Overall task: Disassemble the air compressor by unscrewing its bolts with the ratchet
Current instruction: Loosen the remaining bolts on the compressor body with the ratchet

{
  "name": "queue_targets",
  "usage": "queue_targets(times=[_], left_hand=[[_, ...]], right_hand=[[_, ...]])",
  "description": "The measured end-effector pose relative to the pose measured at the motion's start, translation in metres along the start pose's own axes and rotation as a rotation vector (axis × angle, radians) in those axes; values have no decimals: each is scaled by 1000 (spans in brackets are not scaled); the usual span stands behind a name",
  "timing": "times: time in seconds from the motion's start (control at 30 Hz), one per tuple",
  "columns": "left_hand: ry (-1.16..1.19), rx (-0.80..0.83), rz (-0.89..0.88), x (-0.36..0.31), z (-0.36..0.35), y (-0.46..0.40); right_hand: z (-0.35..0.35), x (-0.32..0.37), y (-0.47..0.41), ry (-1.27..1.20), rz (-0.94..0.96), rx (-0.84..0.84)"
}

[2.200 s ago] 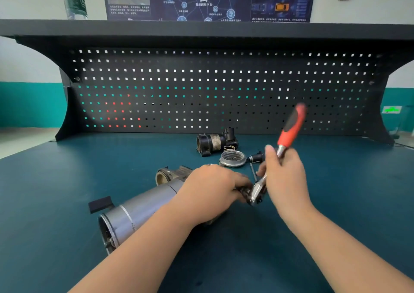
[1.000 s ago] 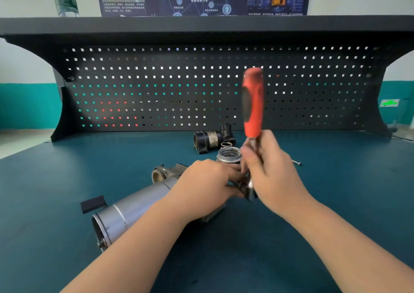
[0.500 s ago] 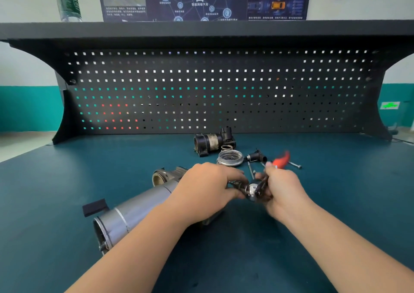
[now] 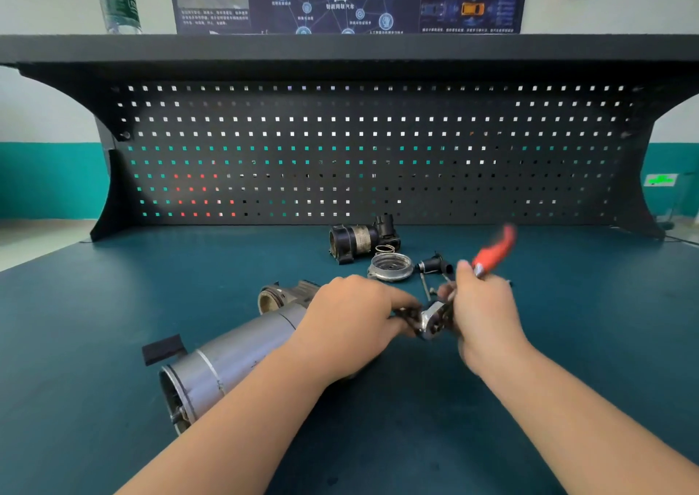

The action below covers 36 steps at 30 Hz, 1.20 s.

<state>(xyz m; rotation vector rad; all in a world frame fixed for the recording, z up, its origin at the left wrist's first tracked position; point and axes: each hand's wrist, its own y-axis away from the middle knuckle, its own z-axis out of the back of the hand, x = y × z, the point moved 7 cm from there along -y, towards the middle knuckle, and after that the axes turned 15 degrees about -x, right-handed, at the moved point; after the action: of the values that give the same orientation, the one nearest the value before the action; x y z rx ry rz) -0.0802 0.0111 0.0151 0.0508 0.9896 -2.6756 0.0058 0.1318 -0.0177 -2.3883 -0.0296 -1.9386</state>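
Open bench (image 4: 567,343) surface is left along the right edge and across the near left corner, where a hand could be passed. The middle is blocked by the air compressor (image 4: 227,358), lying slantwise toward the near left. Behind it, toward the far edge, passage is narrowed by a black motor part (image 4: 355,239), a round metal cap (image 4: 390,266) and a small black fitting (image 4: 434,265). The far edge is closed by the pegboard (image 4: 378,146).

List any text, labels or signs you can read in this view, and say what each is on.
"智能网联汽车": under the car icon on the wall poster.
"人工智能与机器学习技术": heading on the poster's right panel, somewhat blurred.
Poster small print: too small to read.
Bottle label on the shelf: blurred, unreadable.
Green sign on the right wall: unreadable.
Compressor body and loose parts: no readable marking.
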Motion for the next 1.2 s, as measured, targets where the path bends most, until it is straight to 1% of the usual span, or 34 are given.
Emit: queue_targets(times=[0.03, 0.07, 0.1, 0.13, 0.17, 0.2, 0.27, 0.33, 0.4, 0.43, 0.47, 0.5, 0.53, 0.57, 0.63, 0.67, 0.7, 0.73, 0.77, 0.8, 0.83, 0.87, 0.9, 0.97, 1.03, 1.07, 1.1, 1.13, 1.17, 1.2], left_hand=[[17, -2, 15, 1, 0, 0], [27, 1, 17, 1, 0, -1], [28, 11, 6, 1, 0, 0], [24, 25, -16, 0, 0, 0], [14, 42, -48, -1, 0, 0], [4, 60, -80, -2, 0, 1], [4, 78, -120, -4, 0, 1], [6, 68, -128, -5, -1, 0], [22, 41, -97, -4, -1, 0], [27, 30, -76, -3, -1, 0], [22, 22, -60, -2, -1, 0], [11, 20, -51, -2, -1, 0], [-3, 22, -48, -2, -2, 1], [-15, 24, -48, -1, -2, 1], [-19, 22, -39, -1, -2, 1], [-12, 18, -28, -1, -1, 0], [1, 11, -16, -1, -1, 0], [15, 4, -3, -1, 0, 0], [27, -3, 7, 0, 1, 0], [36, -5, 12, 0, 1, 0], [39, 1, 6, 0, 1, 0], [31, 17, -12, 0, 1, 0], [11, 40, -43, -1, 0, 0], [-27, 77, -103, -4, -2, 1], [-25, 73, -123, -5, -2, 1], [-13, 58, -118, -5, -1, 1], [1, 40, -103, -4, -1, 1], [11, 27, -82, -3, 0, 1], [13, 24, -68, -2, 0, 1], [6, 31, -64, -1, -1, 1]], right_hand=[[-2, -16, 0, -88, -246, 16], [-3, -26, 3, -151, -404, 27], [-5, -30, 5, -167, -462, 36], [-6, -29, 3, -145, -419, 44], [-6, -21, 1, -104, -293, 47], [-6, -8, 0, -61, -115, 52], [-5, 25, 9, 39, 319, 87], [-7, 48, 31, 100, 707, 204], [-11, 58, 56, 185, 1032, 354], [-14, 59, 66, 228, 1163, 391], [-15, 59, 72, 248, 1242, 398], [-15, 58, 72, 241, 1243, 378], [-14, 57, 68, 207, 1171, 345], [-13, 55, 58, 174, 1050, 297], [-10, 45, 30, 175, 726, 185], [-7, 35, 14, 178, 518, 134], [-4, 21, 1, 143, 269, 99], [-2, 5, -6, 65, 9, 92], [-3, -8, -7, -25, -201, 99], [-4, -16, -5, -82, -321, 106], [-6, -19, -3, -98, -346, 117], [-8, -15, -3, -77, -268, 130], [-9, -4, -2, -30, -101, 140], [-8, 30, 11, 96, 375, 179], [-11, 54, 37, 146, 797, 335], [-12, 57, 51, 191, 969, 414], [-13, 57, 64, 251, 1109, 456], [-14, 56, 72, 281, 1196, 460], [-15, 56, 74, 269, 1214, 438], [-14, 55, 70, 232, 1160, 391]])
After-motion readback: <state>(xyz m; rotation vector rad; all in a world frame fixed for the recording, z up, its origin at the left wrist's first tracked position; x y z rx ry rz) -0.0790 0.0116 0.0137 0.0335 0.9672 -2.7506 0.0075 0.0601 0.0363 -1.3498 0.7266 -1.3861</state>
